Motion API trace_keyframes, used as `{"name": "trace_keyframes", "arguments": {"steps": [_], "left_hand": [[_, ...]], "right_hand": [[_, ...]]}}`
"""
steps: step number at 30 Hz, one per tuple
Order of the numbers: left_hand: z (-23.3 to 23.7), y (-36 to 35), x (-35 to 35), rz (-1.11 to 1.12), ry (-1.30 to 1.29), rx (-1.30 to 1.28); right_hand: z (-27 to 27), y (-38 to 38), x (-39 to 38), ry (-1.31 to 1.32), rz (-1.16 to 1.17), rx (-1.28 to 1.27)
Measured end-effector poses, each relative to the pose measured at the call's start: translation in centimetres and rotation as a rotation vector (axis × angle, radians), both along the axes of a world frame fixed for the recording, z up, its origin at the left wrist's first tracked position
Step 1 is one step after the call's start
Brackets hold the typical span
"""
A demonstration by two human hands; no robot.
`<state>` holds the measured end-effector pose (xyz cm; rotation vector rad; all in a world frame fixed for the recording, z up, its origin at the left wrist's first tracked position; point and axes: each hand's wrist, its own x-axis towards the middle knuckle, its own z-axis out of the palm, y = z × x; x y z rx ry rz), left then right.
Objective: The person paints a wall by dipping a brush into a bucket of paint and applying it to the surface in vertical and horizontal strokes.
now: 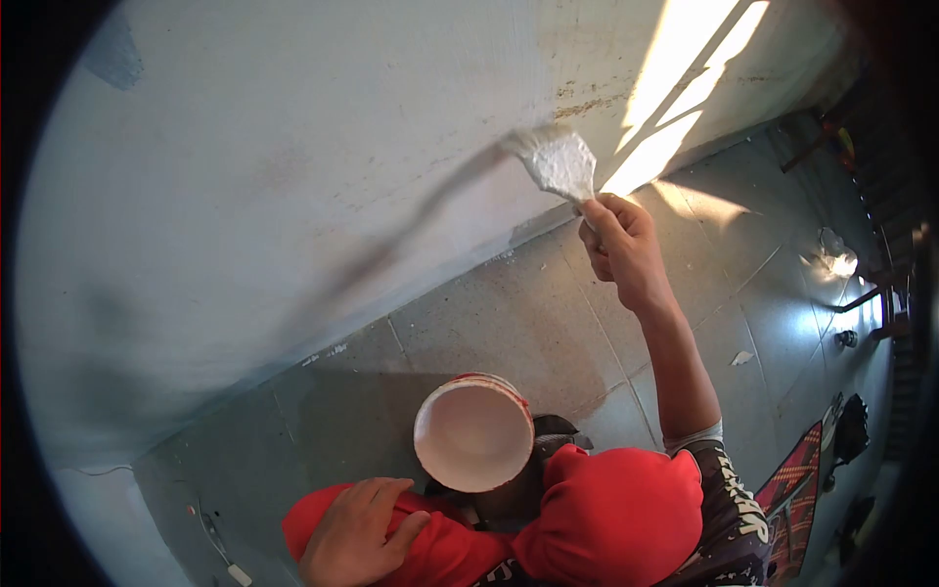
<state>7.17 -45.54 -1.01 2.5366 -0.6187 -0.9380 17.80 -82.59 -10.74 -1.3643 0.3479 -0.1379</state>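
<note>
A paint-covered brush is in my right hand, which is closed round its handle. The bristles point up and left, at or close to the pale wall; contact cannot be made out. My left hand rests on my red-clothed knee with its fingers stretched out, holding nothing. Between my knees and the wall stands a round bucket with whitish contents and a red edge, near my left hand but not touched by it.
Grey floor tiles run along the wall's base. Sunlight patches fall on wall and floor at the upper right. A plastic bag, dark furniture and a red plaid cloth are at the right. A cable with a white plug lies lower left.
</note>
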Motion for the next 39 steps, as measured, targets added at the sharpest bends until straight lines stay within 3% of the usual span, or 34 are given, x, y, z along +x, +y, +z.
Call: {"name": "trace_keyframes", "arguments": {"steps": [2, 5, 6, 8, 9, 11, 13, 30, 35, 39], "left_hand": [[0.1, 0.0, 0.2, -0.005, -0.005, -0.002], [0.2, 0.1, 0.1, 0.020, 0.022, 0.008], [0.2, 0.1, 0.0, 0.017, 0.017, 0.009], [0.2, 0.2, 0.0, 0.016, 0.013, 0.007], [0.2, 0.2, 0.0, 0.019, 0.013, 0.010], [0.3, 0.2, -0.1, 0.016, 0.016, 0.015], [0.1, 0.3, -0.1, 0.004, -0.016, 0.011], [0.3, 0.4, -0.2, 0.026, 0.001, 0.005], [0.0, 0.5, -0.1, 0.028, 0.005, 0.013], [-0.1, 0.4, 0.2, 0.035, 0.005, -0.003]], "right_hand": [[-0.3, 0.1, -0.1, -0.122, -0.022, 0.040], [-6.0, 0.1, 1.4, -0.132, -0.056, -0.026], [-8.8, 0.1, 2.0, -0.070, -0.026, 0.006], [-13.6, 0.6, 2.1, 0.091, -0.081, -0.179], [-15.7, 0.5, 1.9, 0.092, -0.079, -0.179], [-19.0, 0.0, 1.1, 0.393, -0.006, -0.048], [-20.2, 0.0, 0.6, 0.436, 0.000, -0.054], [-20.0, 0.1, 3.3, 0.545, 0.014, -0.207], [-16.6, 0.6, 2.9, 0.338, -0.037, -0.011], [-15.5, 0.0, -0.3, 0.225, -0.039, 0.002]]}}
